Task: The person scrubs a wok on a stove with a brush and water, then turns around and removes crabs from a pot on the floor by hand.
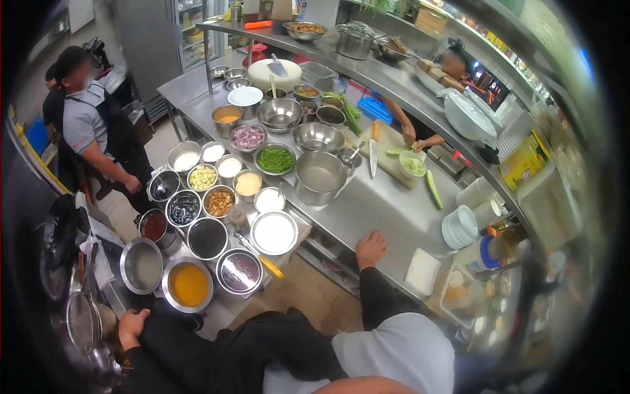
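Note:
My left hand (pixel 132 326) is at the lower left, beside the counter edge and below a grey-liquid pot (pixel 141 265); its fingers are partly hidden, and nothing can be made out in it. My right hand (pixel 372 249) rests on the steel table (pixel 400 223) near its front edge, fingers down on the surface and holding nothing. Between my arms and the table's left part stand an orange-liquid pot (pixel 188 285), a dark red sauce pot (pixel 239 270) and a white-filled pot (pixel 273 232). A yellow-handled utensil (pixel 270 266) lies beside them.
Across the table a co-worker's hands (pixel 412 139) are over a cutting board (pixel 394 164) with a knife (pixel 373 157) and a green-filled bowl (pixel 413 165). Another person (pixel 98 131) stands at the left. Stacked white bowls (pixel 459 228) and a folded cloth (pixel 422 271) are at the right.

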`<state>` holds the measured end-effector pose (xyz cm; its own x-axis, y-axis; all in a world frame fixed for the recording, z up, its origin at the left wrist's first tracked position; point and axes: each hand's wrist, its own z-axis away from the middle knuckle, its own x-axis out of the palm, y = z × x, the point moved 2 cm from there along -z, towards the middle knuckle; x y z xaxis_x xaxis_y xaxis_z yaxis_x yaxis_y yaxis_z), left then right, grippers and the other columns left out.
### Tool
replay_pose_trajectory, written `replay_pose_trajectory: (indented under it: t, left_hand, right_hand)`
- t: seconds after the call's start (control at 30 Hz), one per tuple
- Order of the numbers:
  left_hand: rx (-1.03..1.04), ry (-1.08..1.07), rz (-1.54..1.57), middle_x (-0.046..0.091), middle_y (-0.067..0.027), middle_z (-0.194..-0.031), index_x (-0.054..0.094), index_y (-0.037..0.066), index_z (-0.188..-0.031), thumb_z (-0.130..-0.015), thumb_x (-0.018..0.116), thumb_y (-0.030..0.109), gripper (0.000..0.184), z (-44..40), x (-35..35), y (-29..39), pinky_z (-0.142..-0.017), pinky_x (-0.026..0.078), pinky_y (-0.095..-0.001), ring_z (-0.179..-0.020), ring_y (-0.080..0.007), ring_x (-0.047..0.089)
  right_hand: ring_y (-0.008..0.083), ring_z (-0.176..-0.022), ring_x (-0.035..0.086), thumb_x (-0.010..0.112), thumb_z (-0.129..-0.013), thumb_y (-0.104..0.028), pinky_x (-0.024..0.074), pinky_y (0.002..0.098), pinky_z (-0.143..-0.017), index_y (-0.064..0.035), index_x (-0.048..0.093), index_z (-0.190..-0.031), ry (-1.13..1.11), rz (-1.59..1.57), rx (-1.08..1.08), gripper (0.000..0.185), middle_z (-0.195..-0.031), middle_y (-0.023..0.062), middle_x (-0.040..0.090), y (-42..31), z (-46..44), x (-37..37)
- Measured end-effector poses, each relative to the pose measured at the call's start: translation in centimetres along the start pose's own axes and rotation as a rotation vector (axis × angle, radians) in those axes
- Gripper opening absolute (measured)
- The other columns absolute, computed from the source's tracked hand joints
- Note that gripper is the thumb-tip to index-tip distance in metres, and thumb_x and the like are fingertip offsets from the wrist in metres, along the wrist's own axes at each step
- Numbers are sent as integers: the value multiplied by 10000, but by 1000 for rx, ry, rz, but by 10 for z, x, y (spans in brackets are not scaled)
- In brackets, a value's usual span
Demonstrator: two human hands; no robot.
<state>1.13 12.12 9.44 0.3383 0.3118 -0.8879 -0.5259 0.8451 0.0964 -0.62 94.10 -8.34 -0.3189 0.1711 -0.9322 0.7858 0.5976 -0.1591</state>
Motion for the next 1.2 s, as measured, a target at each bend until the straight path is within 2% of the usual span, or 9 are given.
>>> replay_pose_trajectory:
  t: [0.13,0.2,0.4,0.5,0.6,0.67,0.77,1.13,1.2]
  left_hand:
    - [67,-192,116,765,-248,-1083,747,-76,-1133,-883,729,465,597,-59,12,-38,-933,537,-441,-1035,-363,731]
    - [-125,-297,340,783,-152,-1070,756,-35,-1170,-878,765,418,539,-114,49,-92,-896,545,-391,-959,-263,733]
    - [-174,-582,511,773,-64,-1143,761,6,-1168,-944,727,306,376,-42,-7,-24,-916,543,-345,-1007,-178,709]
    - [724,-604,313,761,-71,-1197,747,13,-1207,-1010,636,233,316,-161,76,-135,-945,547,-341,-1064,-171,697]
    - [0,-532,597,763,-85,-1155,745,-6,-1183,-990,651,250,334,-120,70,-131,-923,549,-350,-1031,-193,706]
    - [-149,-440,725,764,-94,-1127,743,-19,-1168,-977,661,261,348,-110,72,-128,-909,551,-356,-1008,-208,712]
    - [-202,-341,834,766,-108,-1084,741,-38,-1144,-958,676,277,372,-104,75,-130,-887,553,-365,-975,-230,721]
    - [-130,-184,1115,762,-204,-936,738,-76,-1048,-904,723,317,419,-90,69,-123,-807,543,-431,-881,-339,735]
    - [81,86,567,747,-243,-920,734,-47,-1007,-928,704,342,397,-57,40,-93,-813,546,-474,-844,-405,721]
  right_hand:
    - [332,-1407,479,613,-957,-282,358,536,-1130,-114,597,-1335,69,12,-15,414,-1445,109,575,0,2,-2]
    - [331,-1394,488,615,-955,-282,359,539,-1126,-110,596,-1335,76,9,-22,417,-1436,108,578,0,2,-5]
    - [313,-1439,452,603,-964,-285,291,607,-1189,-102,580,-1347,-84,-79,30,425,-1519,114,528,-2,-2,-7]
    - [314,-1437,453,603,-964,-284,296,608,-1186,-105,579,-1356,-74,-46,23,432,-1519,111,528,-2,0,-6]
    - [315,-1439,451,601,-965,-285,299,609,-1185,-106,578,-1358,-51,-74,22,433,-1521,110,527,0,0,-3]
    - [315,-1443,447,597,-967,-287,302,606,-1185,-105,580,-1363,-43,-57,15,436,-1527,111,523,-1,1,-5]
    - [336,-1391,491,608,-963,-276,363,568,-1146,-94,587,-1340,29,4,-9,419,-1483,116,552,0,2,-1]
    - [315,-1446,450,599,-972,-283,331,570,-1179,-113,564,-1396,-46,-3,17,458,-1532,106,525,-3,1,-4]
    - [311,-1451,446,597,-974,-284,322,571,-1184,-114,561,-1408,-62,3,24,467,-1537,103,523,0,2,-1]
